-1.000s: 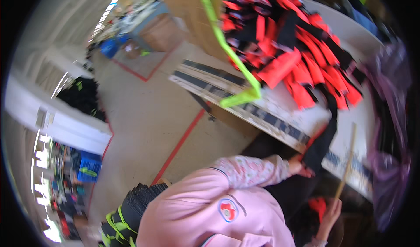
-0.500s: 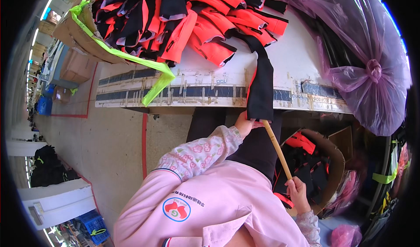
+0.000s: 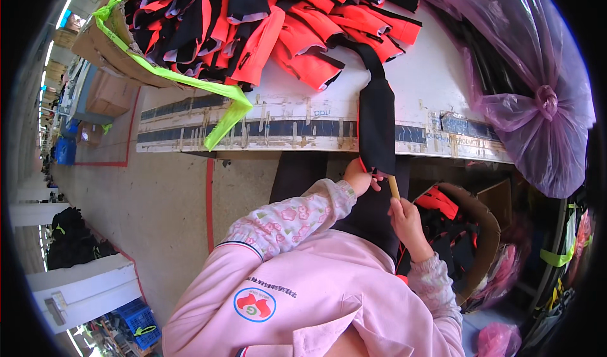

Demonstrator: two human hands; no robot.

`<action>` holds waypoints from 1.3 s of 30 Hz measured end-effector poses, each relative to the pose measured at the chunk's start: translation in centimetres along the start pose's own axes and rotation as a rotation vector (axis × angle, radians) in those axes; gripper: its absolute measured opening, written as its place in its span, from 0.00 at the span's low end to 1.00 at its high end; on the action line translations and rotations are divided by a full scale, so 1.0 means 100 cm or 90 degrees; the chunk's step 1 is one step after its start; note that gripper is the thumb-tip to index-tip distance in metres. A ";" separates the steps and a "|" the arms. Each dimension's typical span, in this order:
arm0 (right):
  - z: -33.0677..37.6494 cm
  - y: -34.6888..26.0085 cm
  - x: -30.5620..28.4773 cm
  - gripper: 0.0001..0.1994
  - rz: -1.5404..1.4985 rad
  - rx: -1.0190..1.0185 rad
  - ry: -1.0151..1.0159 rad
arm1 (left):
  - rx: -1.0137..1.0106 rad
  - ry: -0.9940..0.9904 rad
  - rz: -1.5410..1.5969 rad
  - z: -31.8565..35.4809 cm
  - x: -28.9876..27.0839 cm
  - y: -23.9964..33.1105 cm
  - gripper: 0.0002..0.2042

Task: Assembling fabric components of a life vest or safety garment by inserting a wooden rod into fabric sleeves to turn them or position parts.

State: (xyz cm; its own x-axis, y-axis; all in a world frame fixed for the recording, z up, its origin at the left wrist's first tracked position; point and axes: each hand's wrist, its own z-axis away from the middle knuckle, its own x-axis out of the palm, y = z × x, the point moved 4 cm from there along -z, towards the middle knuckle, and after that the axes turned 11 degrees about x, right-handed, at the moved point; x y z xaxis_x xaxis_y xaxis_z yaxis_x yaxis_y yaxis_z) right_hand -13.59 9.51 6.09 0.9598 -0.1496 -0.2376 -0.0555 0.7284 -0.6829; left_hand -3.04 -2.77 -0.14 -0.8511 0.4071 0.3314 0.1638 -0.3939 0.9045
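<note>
A long black fabric piece [image 3: 377,120] with a thin coral edge hangs over the table's near edge, its narrow far part lying among the pile. My left hand [image 3: 359,177] is closed on the piece's lower left corner, its fingers partly hidden beneath the cloth. My right hand [image 3: 406,221] grips a thin wooden stick [image 3: 394,187], close below the cloth. The stick's upper part is out of sight in or behind the fabric; I cannot tell which. Beyond my hands lies a heap of coral and black fabric pieces [image 3: 303,31] on the white table [image 3: 297,107].
A cardboard box [image 3: 117,50] with a neon yellow strip [image 3: 231,107] stands at the table's left. At the right, a knotted purple plastic bag [image 3: 537,104] hangs over the edge. Below it, near my right arm, is a round cardboard container [image 3: 487,230] of coral and black pieces.
My right hand has moved up and left along with the stick, so much less of the stick shows below the cloth. My left hand stays at the cloth's lower edge.
</note>
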 end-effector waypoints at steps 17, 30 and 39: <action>0.036 0.002 0.014 0.16 -0.191 0.036 -0.171 | 0.034 -0.003 0.066 0.006 0.006 -0.008 0.12; 0.033 -0.003 0.045 0.13 -0.609 0.130 -0.188 | 0.075 0.037 0.126 0.004 0.026 -0.010 0.11; -0.043 0.005 0.058 0.14 -0.368 -0.045 0.060 | -0.018 0.037 0.045 -0.003 0.011 -0.010 0.13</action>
State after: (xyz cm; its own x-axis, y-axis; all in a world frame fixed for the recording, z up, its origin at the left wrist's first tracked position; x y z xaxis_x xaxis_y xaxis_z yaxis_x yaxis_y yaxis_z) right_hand -9.23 6.11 1.43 0.8116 -0.5700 0.1280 0.4475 0.4657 -0.7634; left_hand -4.27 -2.22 -0.79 -0.8658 0.3296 0.3766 0.2106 -0.4427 0.8716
